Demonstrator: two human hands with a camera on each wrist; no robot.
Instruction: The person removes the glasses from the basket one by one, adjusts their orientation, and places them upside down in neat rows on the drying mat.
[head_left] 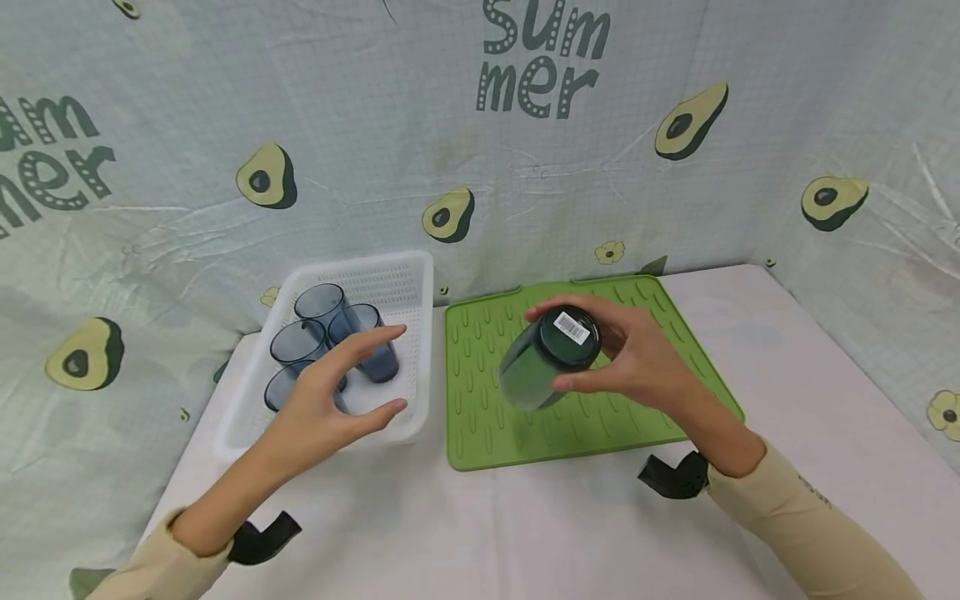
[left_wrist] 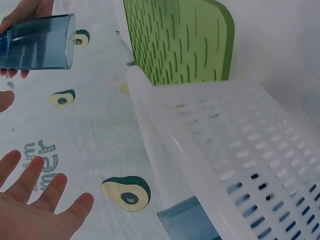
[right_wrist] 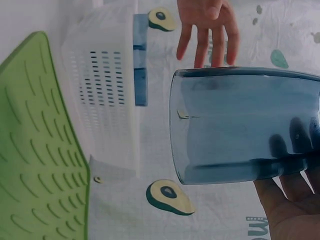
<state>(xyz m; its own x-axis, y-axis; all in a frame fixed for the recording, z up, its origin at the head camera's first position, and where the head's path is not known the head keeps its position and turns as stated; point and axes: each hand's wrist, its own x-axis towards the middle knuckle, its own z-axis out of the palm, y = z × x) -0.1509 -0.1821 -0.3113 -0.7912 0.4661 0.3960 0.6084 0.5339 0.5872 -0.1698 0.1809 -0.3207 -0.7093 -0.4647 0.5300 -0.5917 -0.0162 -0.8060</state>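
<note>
Right hand [head_left: 647,360] grips bluish glass [head_left: 542,365]; left hand [head_left: 326,402] spread.

A beige right sleeve [head_left: 798,529], marked with a short row of dark lettering [head_left: 816,492] too small to be read, is worn behind the right hand [head_left: 630,354], a bent black device [head_left: 681,481] being worn just left of that sleeve's cuff, while farther left of it a matching left sleeve [head_left: 168,562] and a second bent black device [head_left: 257,544] are worn.

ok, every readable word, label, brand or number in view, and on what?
"sum mer" on the backdrop cloth.
"mer" on the cloth's left; line above cut off.
Barcode sticker on base of the glass: any digits too small.
Right sleeve lettering: too blurred.
Wrist views: partial cloth print.
</note>
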